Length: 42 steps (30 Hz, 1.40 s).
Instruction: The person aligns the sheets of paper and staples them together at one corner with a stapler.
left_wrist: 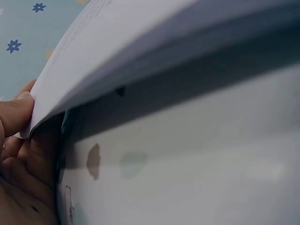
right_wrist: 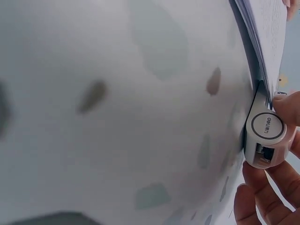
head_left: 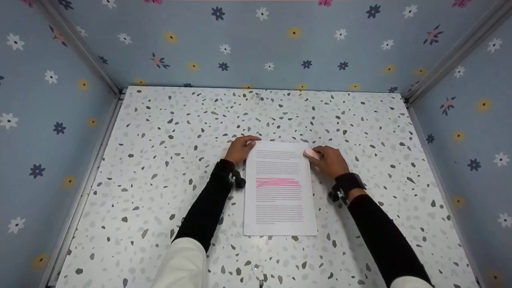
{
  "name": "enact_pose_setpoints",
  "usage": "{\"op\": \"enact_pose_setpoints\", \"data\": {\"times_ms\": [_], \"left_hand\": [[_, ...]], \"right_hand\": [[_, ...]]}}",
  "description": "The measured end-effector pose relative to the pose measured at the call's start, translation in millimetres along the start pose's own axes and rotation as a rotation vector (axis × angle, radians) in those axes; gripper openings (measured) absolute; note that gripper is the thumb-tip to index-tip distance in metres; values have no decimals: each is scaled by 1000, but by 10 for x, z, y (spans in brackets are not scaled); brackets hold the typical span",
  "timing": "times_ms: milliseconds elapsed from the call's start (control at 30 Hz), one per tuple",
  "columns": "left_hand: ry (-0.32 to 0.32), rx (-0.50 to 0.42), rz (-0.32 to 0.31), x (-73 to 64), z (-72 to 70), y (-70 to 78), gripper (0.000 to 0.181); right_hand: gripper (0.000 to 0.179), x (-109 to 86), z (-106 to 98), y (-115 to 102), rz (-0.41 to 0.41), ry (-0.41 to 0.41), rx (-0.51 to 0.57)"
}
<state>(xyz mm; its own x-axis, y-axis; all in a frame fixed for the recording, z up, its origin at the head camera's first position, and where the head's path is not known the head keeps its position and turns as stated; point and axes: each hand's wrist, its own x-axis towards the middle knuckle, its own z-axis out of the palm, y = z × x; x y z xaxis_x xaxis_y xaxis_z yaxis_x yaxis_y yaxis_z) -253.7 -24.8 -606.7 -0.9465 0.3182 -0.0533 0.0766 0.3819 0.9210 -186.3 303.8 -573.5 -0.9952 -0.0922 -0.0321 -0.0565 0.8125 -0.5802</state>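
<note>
A stack of printed sheets [head_left: 278,200] lies upright before me, with pink highlighter strokes across the middle of the top page. My left hand [head_left: 239,151] pinches its upper left corner, thumb [left_wrist: 16,112] above and fingers beneath. In the left wrist view, that side of the sheets [left_wrist: 101,61] bows up off the table. At the upper right corner, my right hand [head_left: 333,163] grips a small pink and white stapler [right_wrist: 267,133] with a round lettered disc on its side. The stapler's front is at the edge of the sheets [right_wrist: 267,37]; how far they reach into it is hidden.
The speckled white table [head_left: 160,128] spreads around the sheets. Blue flowered panels [head_left: 264,48] stand along its back, left and right sides. Each wrist wears a dark band with a small camera [head_left: 239,181].
</note>
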Motion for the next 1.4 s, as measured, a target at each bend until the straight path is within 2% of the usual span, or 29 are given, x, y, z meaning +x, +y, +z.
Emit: {"op": "enact_pose_setpoints", "data": {"times_ms": [200, 367, 533, 767, 933, 1033, 1200, 1400], "left_hand": [[-10, 7, 26, -3, -2, -7, 28], [-45, -22, 9, -5, -22, -22, 29], [-21, 2, 21, 34, -32, -24, 28], [-18, 12, 23, 25, -16, -29, 27], [-8, 19, 28, -4, 14, -32, 27], [-9, 19, 23, -22, 22, -36, 27], [-17, 30, 30, -17, 21, -54, 27], [-34, 63, 67, 5, -9, -73, 28]], "right_hand": [[40, 144, 0, 4, -2, 13, -3], [39, 215, 10, -1, 27, 7, -6], [38, 244, -5, -27, 29, 10, -8], [44, 267, -107, -120, 27, -57, -48], [36, 363, -217, -303, -9, -44, -70], [32, 405, -215, -377, 6, -82, -99], [28, 416, -144, -395, 8, -129, -150], [24, 426, -93, -390, -23, -92, -154]]}}
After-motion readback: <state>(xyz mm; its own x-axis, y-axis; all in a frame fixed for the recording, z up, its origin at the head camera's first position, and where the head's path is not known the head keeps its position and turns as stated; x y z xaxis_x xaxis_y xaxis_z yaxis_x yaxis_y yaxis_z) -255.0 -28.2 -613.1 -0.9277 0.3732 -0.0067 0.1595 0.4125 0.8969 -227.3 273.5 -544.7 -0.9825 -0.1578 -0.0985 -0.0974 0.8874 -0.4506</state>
